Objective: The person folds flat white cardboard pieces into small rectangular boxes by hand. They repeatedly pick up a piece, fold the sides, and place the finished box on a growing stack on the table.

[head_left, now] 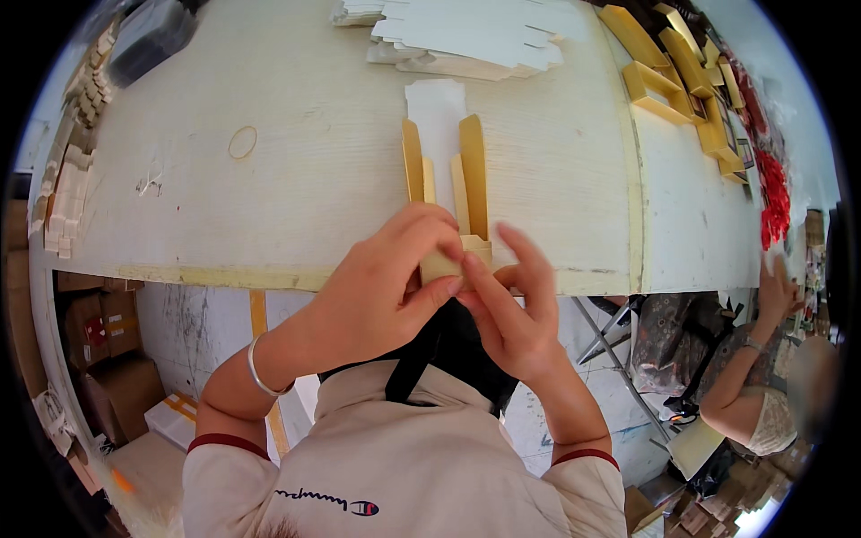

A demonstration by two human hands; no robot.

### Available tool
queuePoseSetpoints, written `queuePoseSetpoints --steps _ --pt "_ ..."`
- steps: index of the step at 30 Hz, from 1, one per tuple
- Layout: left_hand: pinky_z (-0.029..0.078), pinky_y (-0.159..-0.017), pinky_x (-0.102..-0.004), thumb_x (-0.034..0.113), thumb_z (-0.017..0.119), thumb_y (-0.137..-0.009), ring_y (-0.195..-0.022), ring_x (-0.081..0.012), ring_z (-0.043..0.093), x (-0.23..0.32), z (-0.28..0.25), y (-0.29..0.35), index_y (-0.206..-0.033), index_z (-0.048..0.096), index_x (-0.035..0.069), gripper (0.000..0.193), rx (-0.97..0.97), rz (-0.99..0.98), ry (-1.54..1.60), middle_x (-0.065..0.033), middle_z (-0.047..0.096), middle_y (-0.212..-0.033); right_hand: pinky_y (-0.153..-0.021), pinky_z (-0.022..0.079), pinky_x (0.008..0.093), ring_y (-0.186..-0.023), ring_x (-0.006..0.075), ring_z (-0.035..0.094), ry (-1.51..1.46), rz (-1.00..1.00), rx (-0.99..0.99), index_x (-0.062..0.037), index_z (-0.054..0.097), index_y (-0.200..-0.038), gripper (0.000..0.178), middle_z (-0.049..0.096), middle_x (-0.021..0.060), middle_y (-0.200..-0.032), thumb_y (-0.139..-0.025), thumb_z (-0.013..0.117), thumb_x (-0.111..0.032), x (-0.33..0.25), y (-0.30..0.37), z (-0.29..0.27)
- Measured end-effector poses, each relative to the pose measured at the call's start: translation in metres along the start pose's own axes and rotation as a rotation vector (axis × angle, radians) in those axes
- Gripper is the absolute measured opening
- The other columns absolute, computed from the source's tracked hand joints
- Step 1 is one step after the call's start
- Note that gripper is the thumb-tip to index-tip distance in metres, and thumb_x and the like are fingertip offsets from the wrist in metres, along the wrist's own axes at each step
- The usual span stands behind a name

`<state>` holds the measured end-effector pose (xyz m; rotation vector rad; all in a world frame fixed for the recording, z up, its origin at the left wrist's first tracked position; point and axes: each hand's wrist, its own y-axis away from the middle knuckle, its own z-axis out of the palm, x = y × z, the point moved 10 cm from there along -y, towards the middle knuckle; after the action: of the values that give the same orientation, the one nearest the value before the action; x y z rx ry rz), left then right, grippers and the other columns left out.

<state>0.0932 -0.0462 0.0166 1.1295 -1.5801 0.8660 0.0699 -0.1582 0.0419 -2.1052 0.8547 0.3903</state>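
Note:
At the table's front edge lies a partly folded cardboard box (473,170), gold outside and white inside. Its two long sides stand up and its white far flap stretches flat away from me. My left hand (386,260) is closed on the near end, fingers bent over the panel and thumb below. From the other side my right hand (516,314) pinches the same end near its corner. Its outer fingers are raised off the card and slightly blurred. The fingers partly hide the near end's folds.
A stack of flat white box blanks (466,40) lies beyond the box. Gold boxes (659,92) stand at far right, by red material (773,197). A rubber band (242,142) lies on the left. Folded cartons (67,202) line the left edge. Another person's hand (776,291) is at right.

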Motion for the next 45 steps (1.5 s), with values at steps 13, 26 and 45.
queuePoseSetpoints --steps 13,26,45 --pt "0.045 -0.050 -0.0296 0.003 0.071 -0.072 -0.059 -0.0211 0.054 0.038 0.014 0.033 -0.091 0.066 -0.002 0.020 0.175 0.479 -0.790 -0.0075 0.062 -0.084 -0.050 0.040 0.0290 -0.062 0.0163 0.051 0.187 -0.135 -0.233 0.0007 0.059 -0.091 0.019 0.051 0.0062 -0.086 -0.075 0.066 -0.006 -0.010 -0.007 0.017" --pt "0.045 -0.054 -0.0296 0.006 0.067 -0.071 -0.080 -0.0222 0.057 0.041 0.013 0.022 -0.086 0.060 0.002 0.017 0.032 0.422 -1.030 -0.0091 0.054 -0.092 -0.054 0.044 0.0376 -0.066 0.0268 0.057 0.071 0.051 -0.552 -0.0030 0.051 -0.082 0.015 0.048 0.0091 -0.081 -0.075 0.064 0.000 0.007 -0.017 0.029" --pt "0.048 -0.071 -0.0318 0.007 0.065 -0.072 -0.090 -0.0231 0.054 0.050 -0.010 -0.007 -0.092 0.061 0.004 0.021 -0.223 0.472 -1.207 -0.0075 0.053 -0.100 -0.050 0.038 0.0301 -0.060 0.0164 0.049 0.300 -0.182 -0.307 -0.0049 0.058 -0.089 0.027 0.046 0.0022 -0.073 -0.063 0.064 -0.008 -0.021 -0.029 0.022"
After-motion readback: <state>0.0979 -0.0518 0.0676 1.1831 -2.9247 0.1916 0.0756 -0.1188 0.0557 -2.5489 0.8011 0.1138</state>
